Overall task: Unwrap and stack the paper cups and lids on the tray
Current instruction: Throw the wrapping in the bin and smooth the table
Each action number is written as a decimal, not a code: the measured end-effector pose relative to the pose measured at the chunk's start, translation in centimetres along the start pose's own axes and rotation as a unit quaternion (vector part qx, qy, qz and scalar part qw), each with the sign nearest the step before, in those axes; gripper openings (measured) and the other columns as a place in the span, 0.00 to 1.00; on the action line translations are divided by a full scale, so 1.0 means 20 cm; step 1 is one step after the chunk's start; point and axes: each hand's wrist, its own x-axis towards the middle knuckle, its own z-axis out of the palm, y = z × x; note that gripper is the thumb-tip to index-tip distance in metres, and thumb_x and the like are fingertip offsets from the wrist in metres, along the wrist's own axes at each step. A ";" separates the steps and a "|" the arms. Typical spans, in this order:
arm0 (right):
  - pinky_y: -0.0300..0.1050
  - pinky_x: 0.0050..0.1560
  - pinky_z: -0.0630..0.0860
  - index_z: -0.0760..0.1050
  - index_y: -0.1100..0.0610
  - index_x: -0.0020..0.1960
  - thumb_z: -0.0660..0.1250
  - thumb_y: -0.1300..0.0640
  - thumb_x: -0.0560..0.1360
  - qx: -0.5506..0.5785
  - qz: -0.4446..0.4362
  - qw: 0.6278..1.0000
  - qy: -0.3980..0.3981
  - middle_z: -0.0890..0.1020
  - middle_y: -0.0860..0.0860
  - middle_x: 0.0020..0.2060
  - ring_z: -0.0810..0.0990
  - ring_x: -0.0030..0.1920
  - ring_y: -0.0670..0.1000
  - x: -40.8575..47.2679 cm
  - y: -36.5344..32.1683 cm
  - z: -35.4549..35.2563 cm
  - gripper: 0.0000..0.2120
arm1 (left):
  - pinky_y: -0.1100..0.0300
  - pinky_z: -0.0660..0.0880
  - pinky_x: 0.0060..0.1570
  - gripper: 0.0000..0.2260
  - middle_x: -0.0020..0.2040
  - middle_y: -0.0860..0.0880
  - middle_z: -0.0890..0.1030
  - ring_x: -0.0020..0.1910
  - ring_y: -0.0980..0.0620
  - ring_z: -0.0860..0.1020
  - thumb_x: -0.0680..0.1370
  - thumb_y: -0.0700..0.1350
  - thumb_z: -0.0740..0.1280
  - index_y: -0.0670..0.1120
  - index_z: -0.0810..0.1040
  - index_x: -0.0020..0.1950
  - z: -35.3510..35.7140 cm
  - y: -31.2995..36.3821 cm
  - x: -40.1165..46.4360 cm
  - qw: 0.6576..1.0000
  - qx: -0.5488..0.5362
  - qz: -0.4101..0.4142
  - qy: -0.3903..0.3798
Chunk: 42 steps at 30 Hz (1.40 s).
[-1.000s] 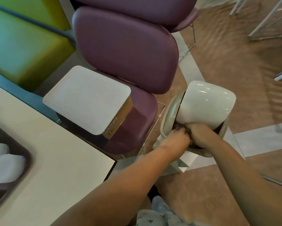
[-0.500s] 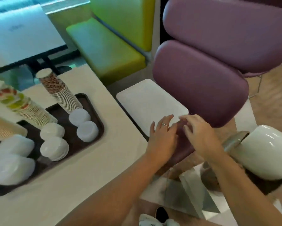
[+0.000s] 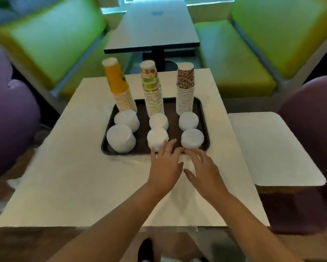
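A dark brown tray sits on the cream table. On it stand three tall upside-down stacks of paper cups: a yellow stack, a fruit-print stack and a brown-speckled stack. In front of them are several white lid stacks, among them the near-middle stack and the near-right stack. My left hand hovers with straight fingers at the tray's near edge, its fingertips by the near-middle stack. My right hand is spread flat beside it, fingertips at the tray rim. Neither holds anything.
The cream table extends left and near of the tray. A white-topped box rests on a purple chair at the right. Green benches and another table lie beyond. Purple cushions are at the left.
My view swung left from the floor bin and the purple chair to the table. Both hands left the bin, passed the white-topped box, and now reach to the tray's near edge.
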 end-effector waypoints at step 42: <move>0.47 0.67 0.66 0.53 0.42 0.74 0.63 0.48 0.77 -0.168 0.001 0.952 -0.258 0.50 0.46 0.75 0.52 0.75 0.50 0.39 -0.60 0.62 0.29 | 0.62 0.51 0.72 0.19 0.74 0.51 0.64 0.74 0.53 0.59 0.82 0.39 0.55 0.48 0.67 0.73 0.16 -1.77 -0.16 0.948 -0.201 -0.240 0.062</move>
